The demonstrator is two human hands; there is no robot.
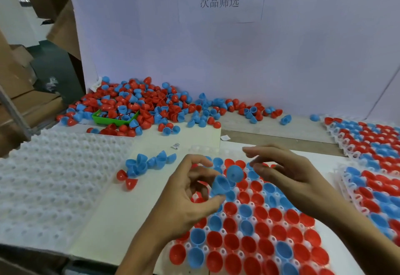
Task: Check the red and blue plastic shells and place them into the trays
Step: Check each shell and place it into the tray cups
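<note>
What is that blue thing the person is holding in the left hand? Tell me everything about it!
The blue shell is a small hollow cup of smooth, shiny plastic, one half of a capsule. It is tilted, with its open mouth showing. The left hand pinches it between thumb and fingers, above the tray of red and blue shells. A second blue shell, rounded side showing, sits right against it. The right hand hovers close by with fingers relaxed, not clearly touching either.

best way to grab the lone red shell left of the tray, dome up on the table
Pinch the red shell from above, fingers on opposite sides low near its rim. It sits dome up, mouth apparently down, so no edge is open to hook, and the rounded top would slip. Another red shell touches its upper left.
</note>
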